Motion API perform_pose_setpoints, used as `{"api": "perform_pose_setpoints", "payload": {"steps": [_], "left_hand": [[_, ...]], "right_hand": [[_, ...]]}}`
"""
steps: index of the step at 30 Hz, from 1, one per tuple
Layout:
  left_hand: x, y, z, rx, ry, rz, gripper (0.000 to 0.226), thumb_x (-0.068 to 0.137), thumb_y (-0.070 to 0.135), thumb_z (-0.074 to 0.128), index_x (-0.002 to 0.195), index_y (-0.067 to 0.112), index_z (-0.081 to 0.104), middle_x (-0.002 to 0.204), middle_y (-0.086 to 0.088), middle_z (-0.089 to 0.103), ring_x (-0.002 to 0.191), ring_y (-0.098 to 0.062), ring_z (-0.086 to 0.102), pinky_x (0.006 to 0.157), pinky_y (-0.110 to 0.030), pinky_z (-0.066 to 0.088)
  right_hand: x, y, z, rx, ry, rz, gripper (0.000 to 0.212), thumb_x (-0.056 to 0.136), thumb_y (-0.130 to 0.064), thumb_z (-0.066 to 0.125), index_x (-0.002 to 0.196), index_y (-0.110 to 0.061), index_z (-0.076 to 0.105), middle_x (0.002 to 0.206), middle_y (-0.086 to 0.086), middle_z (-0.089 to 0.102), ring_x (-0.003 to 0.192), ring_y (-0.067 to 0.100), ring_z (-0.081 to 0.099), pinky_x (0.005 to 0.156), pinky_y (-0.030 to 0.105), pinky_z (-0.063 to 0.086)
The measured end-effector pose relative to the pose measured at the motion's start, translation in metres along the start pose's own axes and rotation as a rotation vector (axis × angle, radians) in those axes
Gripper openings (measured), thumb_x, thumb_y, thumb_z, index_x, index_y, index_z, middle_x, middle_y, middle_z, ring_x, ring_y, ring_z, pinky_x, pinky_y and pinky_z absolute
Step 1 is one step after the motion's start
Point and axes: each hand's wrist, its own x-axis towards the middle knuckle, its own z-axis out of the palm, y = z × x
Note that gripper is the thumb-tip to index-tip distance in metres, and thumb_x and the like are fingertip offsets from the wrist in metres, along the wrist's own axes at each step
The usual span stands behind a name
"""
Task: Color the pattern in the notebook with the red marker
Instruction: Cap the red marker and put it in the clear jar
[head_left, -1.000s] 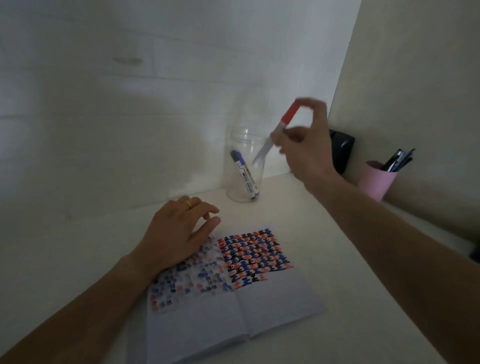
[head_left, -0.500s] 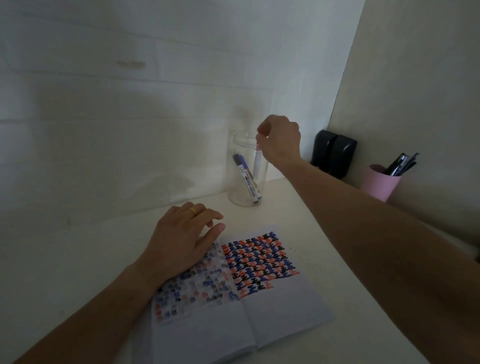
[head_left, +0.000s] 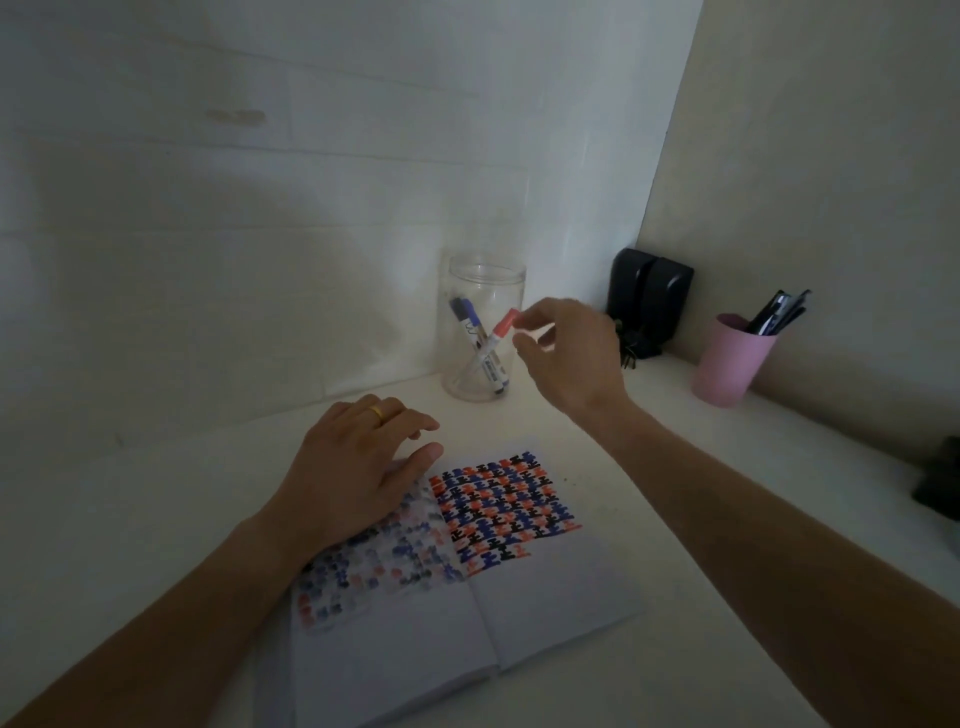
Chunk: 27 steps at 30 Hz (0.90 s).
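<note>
The open notebook (head_left: 545, 597) lies on the white desk, its right page carrying a pattern (head_left: 504, 509) in red, blue and black. The left page shows a faint bleed-through of it. My left hand (head_left: 353, 467) rests flat on the left page, fingers spread. The red marker (head_left: 498, 332), capped, leans inside a clear jar (head_left: 483, 275) next to a blue marker (head_left: 470, 325). My right hand (head_left: 571, 358) hovers just right of the red cap, thumb and fingers apart with nothing in them.
A black device (head_left: 649, 296) stands in the back corner. A pink cup (head_left: 727, 364) with dark pens (head_left: 779, 312) sits by the right wall. Another dark object (head_left: 940, 483) is at the right edge. Walls close off the back and right.
My right hand lowered the red marker into the jar, let go of it, and has drawn back a little to the right. My left hand has stayed on the page.
</note>
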Motion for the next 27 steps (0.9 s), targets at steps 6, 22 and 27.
{"api": "perform_pose_setpoints", "payload": {"steps": [6, 22, 27], "left_hand": [[-0.002, 0.014, -0.009, -0.029, -0.086, 0.030, 0.044, 0.095, 0.057, 0.041, 0.118, 0.031, 0.067, 0.116, 0.008, 0.070, 0.104, -0.014, 0.065, 0.086, -0.033, 0.050], [-0.009, 0.024, 0.006, -0.072, -0.303, 0.077, 0.051, 0.090, 0.064, 0.031, 0.126, 0.040, 0.058, 0.128, 0.016, 0.057, 0.117, -0.004, 0.050, 0.092, -0.029, 0.048], [-0.008, 0.025, 0.003, -0.079, -0.322, 0.070, 0.048, 0.091, 0.063, 0.034, 0.126, 0.041, 0.058, 0.128, 0.016, 0.057, 0.117, -0.004, 0.050, 0.092, -0.029, 0.047]], "right_hand": [[-0.090, 0.020, -0.011, -0.022, -0.162, 0.043, 0.024, 0.093, -0.038, 0.063, 0.113, -0.029, 0.070, 0.113, -0.006, 0.069, 0.099, 0.012, 0.062, 0.088, 0.032, 0.052], [-0.139, 0.057, -0.014, -0.080, -0.395, 0.006, 0.024, 0.096, -0.038, 0.057, 0.117, -0.029, 0.065, 0.125, -0.006, 0.059, 0.118, 0.016, 0.051, 0.097, 0.029, 0.040], [-0.140, 0.055, -0.016, -0.065, -0.398, 0.029, 0.025, 0.095, -0.037, 0.058, 0.118, -0.029, 0.066, 0.127, -0.005, 0.060, 0.119, 0.016, 0.050, 0.098, 0.028, 0.040]]}}
